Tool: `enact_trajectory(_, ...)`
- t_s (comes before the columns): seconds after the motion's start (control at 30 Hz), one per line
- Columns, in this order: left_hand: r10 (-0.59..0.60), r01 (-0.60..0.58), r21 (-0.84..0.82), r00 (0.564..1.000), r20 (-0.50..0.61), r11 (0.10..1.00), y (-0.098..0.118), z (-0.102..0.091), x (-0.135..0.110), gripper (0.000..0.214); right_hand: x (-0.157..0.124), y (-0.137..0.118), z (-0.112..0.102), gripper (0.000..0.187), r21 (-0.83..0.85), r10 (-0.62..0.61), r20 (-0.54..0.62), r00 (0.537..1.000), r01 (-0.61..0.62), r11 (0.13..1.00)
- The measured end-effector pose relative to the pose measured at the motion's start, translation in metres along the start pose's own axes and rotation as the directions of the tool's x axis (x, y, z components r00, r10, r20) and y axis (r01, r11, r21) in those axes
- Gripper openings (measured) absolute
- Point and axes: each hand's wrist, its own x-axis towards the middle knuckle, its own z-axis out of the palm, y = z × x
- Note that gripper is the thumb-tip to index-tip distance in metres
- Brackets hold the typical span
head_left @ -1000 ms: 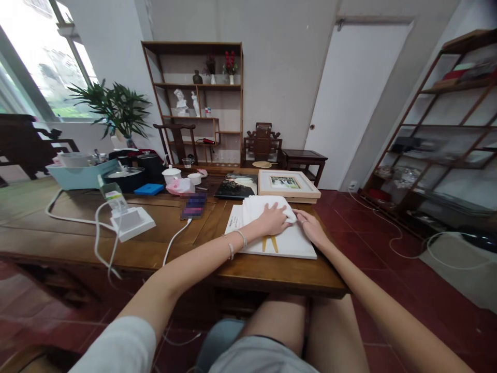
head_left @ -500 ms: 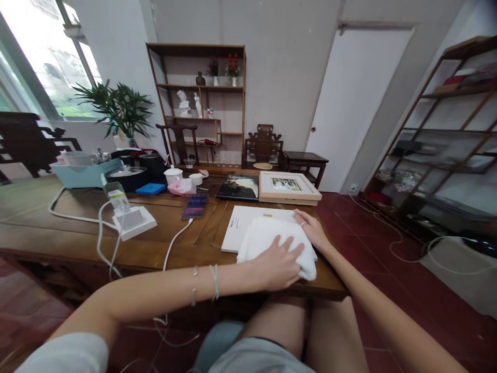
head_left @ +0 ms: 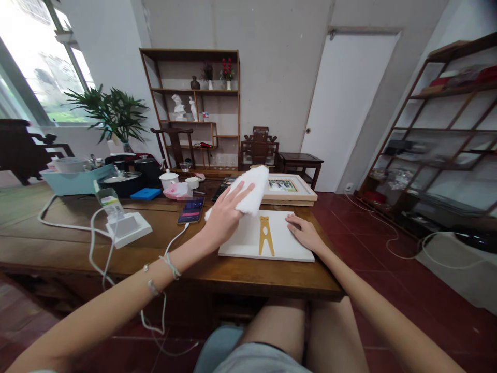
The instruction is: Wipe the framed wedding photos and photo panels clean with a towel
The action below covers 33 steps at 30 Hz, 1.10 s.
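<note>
My left hand (head_left: 227,211) grips a folded white towel (head_left: 254,189) from above, fingers pressed on the cloth. The towel is raised over the far left part of a flat white panel (head_left: 243,243). On the panel lies a gold A-shaped piece (head_left: 266,233) with a small hole, like a stand on a frame's back. My right hand (head_left: 305,233) lies with fingers outstretched on the panel's right edge. Behind the towel is a dark picture (head_left: 220,189), mostly hidden. Beside it lies a light wooden picture frame (head_left: 306,192) with a photo.
On the wooden table (head_left: 186,267) to the left are a phone (head_left: 190,211) on a white cable, a white stand (head_left: 130,230), a blue box (head_left: 145,194), a pink-and-white bundle (head_left: 177,190), a lidded white cup (head_left: 169,180) and a light blue bin (head_left: 73,181).
My left hand has lifted the towel off the panel and carried it left and away from me, uncovering the gold piece. My right hand stays at the panel's right edge.
</note>
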Motion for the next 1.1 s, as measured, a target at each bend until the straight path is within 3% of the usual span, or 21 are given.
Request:
enact_trajectory(0.07,-0.006,0.002,0.027,0.988,0.153,1.000,-0.008,0.008,-0.005,0.046,0.000,0.000,0.000,0.032,0.006,-0.006,-0.009,1.000,0.006,1.000)
enact_trajectory(0.13,-0.033,0.030,0.015,0.947,0.319,0.999,-0.010,0.021,-0.014,0.041,0.000,0.000,0.000,0.032,0.005,-0.010,-0.014,1.000,0.010,1.000)
enact_trajectory(0.2,-0.051,0.062,-0.015,0.908,0.416,0.998,-0.007,0.034,-0.023,0.040,0.000,0.000,0.001,0.032,-0.004,-0.011,-0.016,1.000,0.011,1.000)
enact_trajectory(0.4,-0.044,0.114,-0.114,0.873,0.485,0.987,-0.009,0.063,-0.012,0.023,0.000,-0.001,-0.001,0.032,-0.034,-0.017,-0.009,1.000,0.017,0.999)
enact_trajectory(0.5,-0.061,0.121,-0.090,0.865,0.498,0.989,-0.016,0.075,0.003,0.038,0.000,-0.001,-0.001,0.034,-0.049,-0.013,0.004,1.000,0.013,0.999)
enact_trajectory(0.6,-0.063,0.109,-0.063,0.860,0.506,0.992,-0.018,0.080,0.010,0.038,0.000,-0.001,-0.001,0.034,-0.049,-0.016,0.007,1.000,0.017,0.999)
enact_trajectory(0.73,-0.016,0.057,-0.062,0.848,0.529,0.996,-0.003,0.065,0.001,0.036,-0.001,-0.002,-0.001,0.033,-0.032,-0.021,-0.005,1.000,0.021,0.999)
enact_trajectory(0.97,0.060,-0.046,-0.039,0.815,0.576,0.998,0.052,0.000,-0.041,0.029,-0.002,-0.006,-0.002,0.032,-0.018,-0.004,-0.019,1.000,0.003,1.000)
enact_trajectory(1.1,0.082,-0.052,-0.068,0.800,0.595,0.996,0.058,-0.013,-0.051,0.027,-0.002,-0.007,-0.002,0.032,-0.022,0.004,-0.027,1.000,-0.004,1.000)
